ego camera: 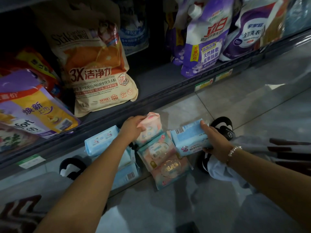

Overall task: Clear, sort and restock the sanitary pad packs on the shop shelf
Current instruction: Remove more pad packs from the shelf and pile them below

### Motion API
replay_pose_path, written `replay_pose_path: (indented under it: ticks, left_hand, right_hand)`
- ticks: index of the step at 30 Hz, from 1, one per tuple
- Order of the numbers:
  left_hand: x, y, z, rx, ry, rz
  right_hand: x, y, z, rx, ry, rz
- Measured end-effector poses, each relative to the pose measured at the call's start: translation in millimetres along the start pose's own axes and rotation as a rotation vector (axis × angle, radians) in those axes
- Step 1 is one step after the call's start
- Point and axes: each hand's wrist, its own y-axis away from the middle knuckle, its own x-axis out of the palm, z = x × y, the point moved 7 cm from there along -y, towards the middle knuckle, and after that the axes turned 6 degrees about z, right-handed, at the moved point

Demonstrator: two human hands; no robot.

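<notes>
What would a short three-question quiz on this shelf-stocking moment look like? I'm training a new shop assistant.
1. True or false: the left hand holds a pink soft plastic pad pack.
2. What does the right hand grip?
A. a purple detergent pouch
B. a light blue rectangular pad pack
C. a black shoe
3. Fill in: the cream and orange washing powder bag stands on the ____.

Key: 1 true; 2 B; 3 dark shelf.
</notes>
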Motion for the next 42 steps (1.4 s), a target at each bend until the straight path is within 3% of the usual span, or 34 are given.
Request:
replay_pose_path:
  ticks: [7,14,20,23,28,34,38,42]
  left_hand:
    - [7.7,-4.2,-2.0,-0.034,-0.237,0.064]
    - [13.3,13.0,-14.1,0.054,-0.501,0.021]
    - [5.2,7.4,-10.5,-0.012,-0.331,-0.083]
    - [6.4,4.6,-16.7,-0.034,-0.427,-0.070]
    - [17.7,9.0,-31.1,0.165,-0.637,-0.193]
    - [36.6,2.7,-6.7,0.135,-0.294,-0.043]
    - [36.6,6.8,-16.0,0.166,-0.301,-0.042]
    - [41.3,6.6,-10.1,0.077,-0.300,0.007]
  right_hand:
    - [2.8,-1.8,-1.5,0.002,-0.007,0.017]
    - [3.0,-1.9,-2.6,0.000,-0.005,0.012]
    - [1.6,-1.9,-2.9,-0.006,-0.002,0.017]
    - [2.7,-2.9,-2.8,-0.006,0.000,0.014]
    - [3.7,-4.8,-3.2,-0.007,-0.027,0.010]
    - [2.4,-6.6,-5.4,0.004,-0.016,0.012]
    - [3.6,-6.7,-6.4,0.003,-0.011,0.022]
    - [7.5,-5.0,-5.1,-0.005,-0.007,0.045]
